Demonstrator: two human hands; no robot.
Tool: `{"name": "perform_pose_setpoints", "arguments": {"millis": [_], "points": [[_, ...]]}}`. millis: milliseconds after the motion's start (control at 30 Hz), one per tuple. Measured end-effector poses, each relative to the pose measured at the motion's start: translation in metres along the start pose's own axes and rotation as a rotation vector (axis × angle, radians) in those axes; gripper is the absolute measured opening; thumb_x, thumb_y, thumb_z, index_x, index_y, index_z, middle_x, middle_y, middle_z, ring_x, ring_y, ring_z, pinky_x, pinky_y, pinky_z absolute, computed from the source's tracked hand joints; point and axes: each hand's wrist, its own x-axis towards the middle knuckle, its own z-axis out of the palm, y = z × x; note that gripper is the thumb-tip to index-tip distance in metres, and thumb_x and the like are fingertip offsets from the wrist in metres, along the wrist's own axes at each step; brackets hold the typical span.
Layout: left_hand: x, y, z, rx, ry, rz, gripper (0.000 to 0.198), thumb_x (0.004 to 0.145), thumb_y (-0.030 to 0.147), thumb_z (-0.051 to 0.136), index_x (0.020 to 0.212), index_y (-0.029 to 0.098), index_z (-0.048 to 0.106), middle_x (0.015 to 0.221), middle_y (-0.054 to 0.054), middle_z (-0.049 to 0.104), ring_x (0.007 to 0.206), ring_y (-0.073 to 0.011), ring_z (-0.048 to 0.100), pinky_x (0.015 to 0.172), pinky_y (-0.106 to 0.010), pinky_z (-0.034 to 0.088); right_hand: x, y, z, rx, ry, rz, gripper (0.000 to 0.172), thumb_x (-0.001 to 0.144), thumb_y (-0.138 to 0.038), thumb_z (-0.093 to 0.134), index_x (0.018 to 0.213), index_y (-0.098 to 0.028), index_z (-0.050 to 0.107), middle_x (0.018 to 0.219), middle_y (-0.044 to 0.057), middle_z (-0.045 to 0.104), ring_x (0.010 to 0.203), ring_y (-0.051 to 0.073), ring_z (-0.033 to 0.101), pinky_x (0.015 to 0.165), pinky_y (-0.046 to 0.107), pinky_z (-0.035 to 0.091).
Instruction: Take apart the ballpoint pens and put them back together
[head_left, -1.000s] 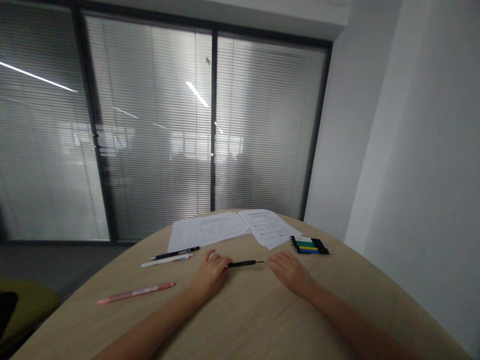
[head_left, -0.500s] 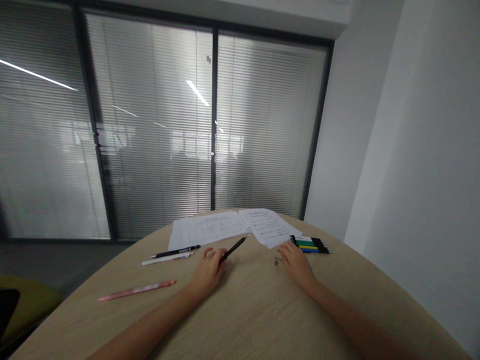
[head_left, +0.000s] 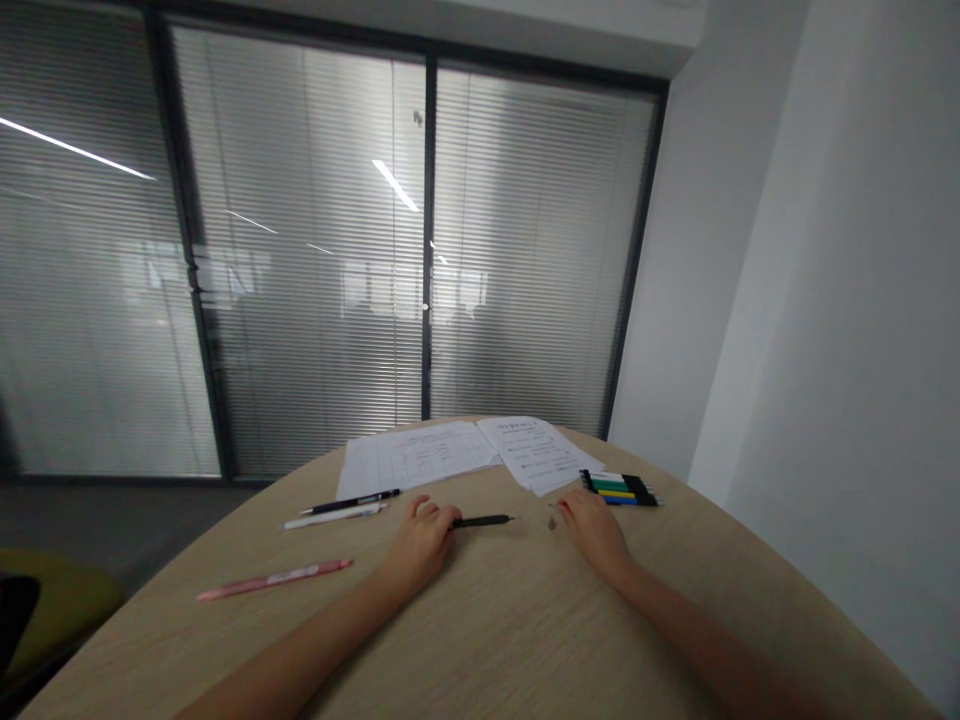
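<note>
My left hand (head_left: 421, 538) is closed round one end of a black pen (head_left: 484, 521), which lies nearly level and points right, its thin tip toward my other hand. My right hand (head_left: 592, 527) has its fingers pressed together, low over the table. A tiny object, too small to name, shows at those fingertips. Just left of them is a small dark bit (head_left: 552, 522). Beyond my right hand several markers (head_left: 619, 488) with white, green, yellow and blue parts lie side by side.
On the wooden table (head_left: 480, 640), a dark pen (head_left: 352, 502) and a white pen (head_left: 334, 517) lie left of my left hand. Nearer is a pink pen (head_left: 274, 579). Printed sheets (head_left: 420, 455) lie at the far edge. A yellow-green chair (head_left: 67, 610) stands at the left.
The black pen has turned from slanting up and away to nearly level, its tip now lower and further right. My right hand has barely moved.
</note>
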Motion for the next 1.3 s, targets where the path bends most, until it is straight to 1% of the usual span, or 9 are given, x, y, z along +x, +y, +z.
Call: {"name": "perform_pose_setpoints", "arguments": {"millis": [67,233,300,400,467,700,900,1033,1300], "points": [[0.000,0.000,0.000,0.003,-0.009,0.005,0.020,0.075,0.005,0.044,0.086,0.017,0.054,0.077,-0.004,0.066,0.077,-0.0188,0.059,0.087,-0.043,0.035,0.000,-0.004,-0.005,0.007,0.032,-0.044,0.017,0.081,-0.012,0.043,0.075,-0.017,0.058,0.073,0.005,0.062,0.072,0.019,0.054,0.069,0.032,0.039],[-0.001,-0.001,0.003,0.005,0.016,0.031,0.021,0.073,0.005,0.045,0.087,0.017,0.054,0.077,-0.004,0.066,0.074,-0.0177,0.059,0.087,-0.043,0.035,0.000,-0.020,-0.018,0.052,0.178,-0.427,0.021,0.083,-0.011,0.038,0.074,-0.017,0.056,0.065,0.003,0.060,0.065,0.016,0.052,0.072,0.032,0.036],[-0.002,-0.001,0.004,0.000,0.039,0.057,0.020,0.073,0.006,0.045,0.087,0.018,0.053,0.076,-0.003,0.065,0.073,-0.0171,0.059,0.087,-0.042,0.036,0.000,-0.026,-0.023,0.074,0.209,-0.480,0.022,0.083,-0.011,0.038,0.073,-0.017,0.056,0.063,0.002,0.059,0.063,0.016,0.051,0.072,0.032,0.036],[-0.002,-0.001,0.004,-0.026,0.068,0.108,0.019,0.074,0.008,0.043,0.087,0.019,0.052,0.075,-0.002,0.065,0.071,-0.0159,0.058,0.087,-0.041,0.036,0.001,-0.032,-0.029,0.103,0.227,-0.468,0.021,0.083,-0.011,0.038,0.074,-0.017,0.055,0.065,0.003,0.059,0.064,0.016,0.050,0.071,0.032,0.036],[-0.002,0.000,0.003,-0.040,0.074,0.130,0.018,0.075,0.009,0.042,0.087,0.019,0.051,0.076,-0.001,0.064,0.071,-0.0157,0.058,0.087,-0.041,0.036,0.000,-0.032,-0.030,0.118,0.211,-0.439,0.020,0.082,-0.011,0.038,0.074,-0.017,0.055,0.067,0.003,0.059,0.066,0.016,0.051,0.071,0.032,0.036],[-0.002,0.002,-0.001,-0.053,0.034,0.136,0.018,0.075,0.010,0.042,0.088,0.020,0.051,0.078,-0.002,0.065,0.073,-0.0163,0.058,0.086,-0.040,0.036,-0.001,-0.025,-0.024,0.137,0.163,-0.303,0.020,0.083,-0.014,0.038,0.074,-0.018,0.055,0.068,0.004,0.060,0.070,0.017,0.051,0.071,0.033,0.037],[-0.001,0.005,-0.004,-0.046,0.003,0.123,0.019,0.074,0.008,0.044,0.088,0.019,0.052,0.076,-0.002,0.064,0.074,-0.0164,0.057,0.087,-0.040,0.036,-0.001,-0.026,-0.025,0.153,0.176,-0.313,0.019,0.083,-0.013,0.039,0.076,-0.018,0.056,0.070,0.003,0.060,0.070,0.017,0.052,0.073,0.033,0.037],[-0.001,0.007,-0.006,-0.020,-0.006,0.158,0.019,0.074,0.009,0.045,0.089,0.019,0.052,0.077,-0.002,0.064,0.075,-0.0170,0.057,0.087,-0.041,0.035,-0.001,-0.026,-0.026,0.167,0.181,-0.325,0.020,0.084,-0.014,0.038,0.076,-0.018,0.056,0.069,0.003,0.060,0.070,0.016,0.052,0.074,0.032,0.037],[-0.002,0.005,-0.002,-0.025,0.041,0.165,0.019,0.075,0.008,0.042,0.088,0.019,0.051,0.074,-0.002,0.063,0.071,-0.0169,0.058,0.085,-0.041,0.037,-0.003,-0.026,-0.024,0.168,0.176,-0.309,0.018,0.082,-0.014,0.039,0.077,-0.018,0.056,0.071,0.003,0.061,0.071,0.016,0.052,0.075,0.033,0.037]]}}
